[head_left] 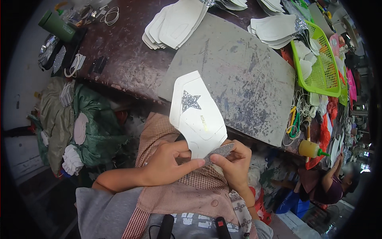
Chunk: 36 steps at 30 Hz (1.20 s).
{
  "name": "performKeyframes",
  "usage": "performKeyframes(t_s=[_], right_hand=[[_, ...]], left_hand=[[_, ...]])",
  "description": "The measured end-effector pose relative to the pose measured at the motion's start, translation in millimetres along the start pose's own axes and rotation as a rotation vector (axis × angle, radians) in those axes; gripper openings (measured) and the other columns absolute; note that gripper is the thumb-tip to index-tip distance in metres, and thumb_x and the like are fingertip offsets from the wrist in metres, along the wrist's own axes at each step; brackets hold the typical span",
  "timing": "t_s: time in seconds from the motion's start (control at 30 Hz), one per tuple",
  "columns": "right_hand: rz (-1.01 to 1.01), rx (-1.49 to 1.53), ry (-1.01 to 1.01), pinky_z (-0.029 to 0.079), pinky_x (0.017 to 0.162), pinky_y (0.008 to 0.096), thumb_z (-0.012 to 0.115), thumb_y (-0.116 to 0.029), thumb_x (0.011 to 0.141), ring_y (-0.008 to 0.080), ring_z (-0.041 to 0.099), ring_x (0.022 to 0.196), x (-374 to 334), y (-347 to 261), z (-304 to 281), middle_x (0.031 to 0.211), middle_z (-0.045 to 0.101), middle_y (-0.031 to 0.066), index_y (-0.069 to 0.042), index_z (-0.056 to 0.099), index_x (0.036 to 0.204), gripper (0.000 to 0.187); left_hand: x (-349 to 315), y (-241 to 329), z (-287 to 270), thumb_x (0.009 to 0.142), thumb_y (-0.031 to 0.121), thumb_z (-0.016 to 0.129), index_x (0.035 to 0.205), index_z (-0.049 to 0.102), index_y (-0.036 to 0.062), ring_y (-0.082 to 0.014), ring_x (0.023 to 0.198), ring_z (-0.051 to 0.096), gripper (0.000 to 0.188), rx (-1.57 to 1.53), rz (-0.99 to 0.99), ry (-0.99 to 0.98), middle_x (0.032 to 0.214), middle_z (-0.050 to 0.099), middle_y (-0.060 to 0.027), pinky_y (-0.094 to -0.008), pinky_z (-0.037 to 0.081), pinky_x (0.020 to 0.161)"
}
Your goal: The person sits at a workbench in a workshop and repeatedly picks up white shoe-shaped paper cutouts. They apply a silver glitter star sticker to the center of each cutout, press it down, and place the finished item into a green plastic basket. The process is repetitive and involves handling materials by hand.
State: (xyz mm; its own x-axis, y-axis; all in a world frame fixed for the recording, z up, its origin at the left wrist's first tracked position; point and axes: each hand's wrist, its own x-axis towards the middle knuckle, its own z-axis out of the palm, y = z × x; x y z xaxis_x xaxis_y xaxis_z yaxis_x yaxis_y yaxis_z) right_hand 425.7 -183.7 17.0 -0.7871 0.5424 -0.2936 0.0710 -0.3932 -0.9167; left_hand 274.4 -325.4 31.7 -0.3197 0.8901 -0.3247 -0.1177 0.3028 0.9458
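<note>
A white shoe-upper piece [205,119] with a silver glitter star is held up over my lap, tilted, near the table's front edge. My left hand [165,163] pinches its lower end from the left, thumb on top. At the same end, my right hand [234,163] grips a small grey glitter piece [223,150] between thumb and fingers. The glitter piece lies along the upper's lower edge; whether the two are joined there I cannot tell. Both hands' fingertips are partly hidden behind the pieces.
A grey stained board [238,75] lies on the dark red table [123,51]. Stacked white uppers [175,24] sit at its far edge. On the right are a green basket [337,89], scissors [293,125] and a yellow bottle [308,149]. Another person [332,185] works at far right.
</note>
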Motion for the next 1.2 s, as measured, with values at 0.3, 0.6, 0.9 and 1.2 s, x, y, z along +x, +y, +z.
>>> performKeyframes(t_s=[0.3,0.6,0.9,1.2], right_hand=[[-0.006,-0.038,-0.061,0.045,0.074,0.0227,0.074,0.002,0.079,0.0087,0.057,0.082,-4.2,5.4,8.5,0.087,0.064,0.0065,-0.001,0.052,0.074,0.022],[0.057,-0.173,-0.074,0.043,0.068,0.0236,0.076,-0.005,0.079,0.0080,0.053,0.076,0.0,-10.7,4.2,0.078,0.058,0.0013,0.001,0.059,0.081,0.018],[-0.384,-0.360,-0.106,0.045,0.070,0.0244,0.067,-0.005,0.086,0.0135,0.059,0.079,21.2,-27.6,2.8,0.086,0.067,0.0110,0.006,0.067,0.097,0.016],[-0.326,-0.290,0.341,0.048,0.078,0.0244,0.061,-0.012,0.092,0.0112,0.061,0.086,118.5,-34.7,-66.0,0.095,0.069,0.0094,0.006,0.065,0.104,0.022]], left_hand=[[16.5,-3.0,8.4,0.076,0.011,0.078,0.115,0.059,-0.0016,-0.0144,0.095,0.063,0.045,-0.237,0.065,0.121,0.103,0.067,-0.0090,-0.0285,0.050,0.083],[17.0,-3.0,13.9,0.073,0.002,0.078,0.113,0.057,-0.0023,-0.0138,0.092,0.064,0.046,-0.272,0.063,0.185,0.101,0.067,-0.0092,-0.0285,0.052,0.081],[12.8,11.2,2.3,0.081,0.000,0.071,0.139,0.027,-0.0019,-0.0198,0.120,0.050,0.073,-0.293,0.307,0.108,0.134,0.046,-0.0137,-0.0335,0.043,0.099],[238.8,208.5,-160.1,0.076,-0.003,0.062,0.132,0.041,-0.0057,-0.0149,0.096,0.063,0.060,0.050,0.424,-0.027,0.117,0.061,-0.0139,-0.0272,0.051,0.083]])
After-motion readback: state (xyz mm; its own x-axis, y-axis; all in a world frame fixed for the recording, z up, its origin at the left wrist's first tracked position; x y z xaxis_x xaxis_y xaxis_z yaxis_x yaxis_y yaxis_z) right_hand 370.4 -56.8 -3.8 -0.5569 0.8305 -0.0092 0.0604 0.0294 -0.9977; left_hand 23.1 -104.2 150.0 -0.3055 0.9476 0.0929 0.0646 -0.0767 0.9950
